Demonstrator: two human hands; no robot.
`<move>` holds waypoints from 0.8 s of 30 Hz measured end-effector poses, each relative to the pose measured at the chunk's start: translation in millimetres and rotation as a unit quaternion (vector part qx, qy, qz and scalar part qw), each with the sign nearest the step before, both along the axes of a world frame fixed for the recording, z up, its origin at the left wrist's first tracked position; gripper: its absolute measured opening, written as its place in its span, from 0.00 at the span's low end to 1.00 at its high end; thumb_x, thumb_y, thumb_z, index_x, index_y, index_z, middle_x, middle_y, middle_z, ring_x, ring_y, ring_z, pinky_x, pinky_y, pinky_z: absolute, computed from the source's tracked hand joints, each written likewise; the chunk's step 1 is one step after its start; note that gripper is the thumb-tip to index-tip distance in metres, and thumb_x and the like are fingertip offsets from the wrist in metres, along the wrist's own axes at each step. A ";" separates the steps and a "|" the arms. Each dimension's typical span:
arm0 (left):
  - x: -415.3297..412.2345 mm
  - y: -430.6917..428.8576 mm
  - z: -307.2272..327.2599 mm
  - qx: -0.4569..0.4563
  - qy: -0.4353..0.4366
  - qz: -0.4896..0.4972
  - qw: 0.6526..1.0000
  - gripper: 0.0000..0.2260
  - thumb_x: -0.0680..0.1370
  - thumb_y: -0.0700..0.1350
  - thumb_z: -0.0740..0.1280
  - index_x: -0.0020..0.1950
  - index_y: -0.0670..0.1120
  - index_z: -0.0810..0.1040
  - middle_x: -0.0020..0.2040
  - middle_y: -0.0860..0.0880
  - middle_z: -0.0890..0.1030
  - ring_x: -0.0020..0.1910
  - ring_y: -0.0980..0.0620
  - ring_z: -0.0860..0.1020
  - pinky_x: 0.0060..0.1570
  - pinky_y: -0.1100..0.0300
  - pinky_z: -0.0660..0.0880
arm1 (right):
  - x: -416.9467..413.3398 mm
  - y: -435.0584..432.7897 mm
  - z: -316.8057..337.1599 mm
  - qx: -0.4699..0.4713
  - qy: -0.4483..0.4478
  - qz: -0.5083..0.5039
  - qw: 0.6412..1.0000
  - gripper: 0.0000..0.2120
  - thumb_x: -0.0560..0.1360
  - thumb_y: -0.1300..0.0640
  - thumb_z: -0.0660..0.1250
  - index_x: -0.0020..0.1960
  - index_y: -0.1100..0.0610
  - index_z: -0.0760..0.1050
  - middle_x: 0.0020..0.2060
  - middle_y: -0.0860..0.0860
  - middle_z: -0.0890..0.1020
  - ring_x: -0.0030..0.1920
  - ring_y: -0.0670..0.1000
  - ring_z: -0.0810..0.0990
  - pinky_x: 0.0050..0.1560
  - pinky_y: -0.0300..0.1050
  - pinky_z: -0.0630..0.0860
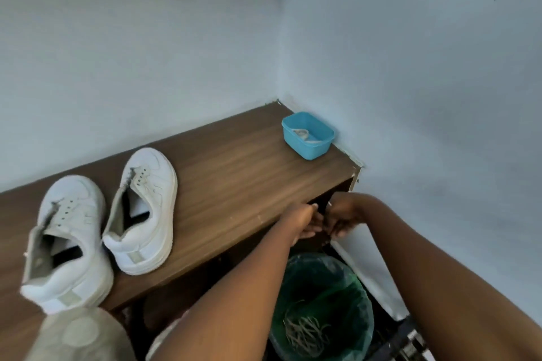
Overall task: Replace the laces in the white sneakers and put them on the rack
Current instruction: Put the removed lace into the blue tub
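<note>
Two white sneakers stand side by side on the brown wooden rack top (234, 173), toes toward the wall: the left sneaker (66, 243) and the right sneaker (145, 208). Their eyelets show no laces. A pale lace (302, 134) lies coiled in a blue tub (308, 135) at the far right corner. My left hand (302, 221) and my right hand (343, 217) meet at the rack's front right edge, above a bin, fingers touching. A tiny white bit shows between them. I cannot make out whether they hold anything.
A bin with a green liner (322, 302) stands on the floor below my hands, and several worn laces (305, 331) lie in it. Pale walls close the corner behind and to the right. A grey rounded object (79, 334) sits at the bottom left.
</note>
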State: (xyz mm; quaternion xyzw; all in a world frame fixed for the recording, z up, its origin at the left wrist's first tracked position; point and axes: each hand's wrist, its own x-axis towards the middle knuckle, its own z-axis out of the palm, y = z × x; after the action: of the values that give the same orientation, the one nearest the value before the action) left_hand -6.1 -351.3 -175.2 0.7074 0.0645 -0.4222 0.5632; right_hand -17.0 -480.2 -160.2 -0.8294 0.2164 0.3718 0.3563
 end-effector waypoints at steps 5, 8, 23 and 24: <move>60.6 -14.4 54.0 -0.013 -0.125 0.036 0.991 0.13 0.82 0.45 0.57 0.41 0.43 0.75 0.34 0.48 0.81 0.26 0.59 0.78 0.30 0.66 0.74 | 48.6 -0.3 73.8 -0.054 -0.178 -0.056 0.981 0.08 0.70 0.68 0.66 0.35 0.59 0.72 0.28 0.54 0.75 0.24 0.48 0.73 0.22 0.34 0.68; 97.0 -21.6 72.4 0.105 -0.228 0.072 0.965 0.12 0.80 0.43 0.59 0.59 0.38 0.76 0.58 0.41 0.79 0.56 0.46 0.79 0.57 0.55 0.74 | 81.7 0.7 89.9 -0.190 -0.325 -0.048 0.925 0.06 0.68 0.59 0.71 0.37 0.61 0.75 0.35 0.53 0.78 0.39 0.52 0.78 0.32 0.33 0.70; 137.6 -46.3 60.0 0.102 -0.221 0.106 0.964 0.16 0.81 0.40 0.57 0.67 0.35 0.69 0.65 0.38 0.73 0.64 0.41 0.73 0.62 0.52 0.72 | 94.3 29.7 39.3 -0.376 -0.352 0.032 0.857 0.10 0.80 0.59 0.58 0.58 0.58 0.75 0.53 0.53 0.81 0.53 0.53 0.81 0.55 0.45 0.75; 134.4 -43.5 61.7 0.101 -0.212 0.129 0.964 0.16 0.81 0.40 0.58 0.67 0.35 0.69 0.65 0.39 0.74 0.63 0.41 0.73 0.63 0.52 0.71 | 90.4 34.7 40.6 -0.373 -0.354 0.032 0.857 0.10 0.80 0.58 0.58 0.58 0.57 0.75 0.53 0.52 0.81 0.54 0.53 0.81 0.55 0.45 0.75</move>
State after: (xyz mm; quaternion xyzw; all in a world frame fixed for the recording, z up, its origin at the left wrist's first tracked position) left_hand 128.3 -394.7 -113.5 0.8193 0.0765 -0.1780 0.5396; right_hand 73.4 -445.5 -119.5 -0.9823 0.1717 -0.0450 0.0604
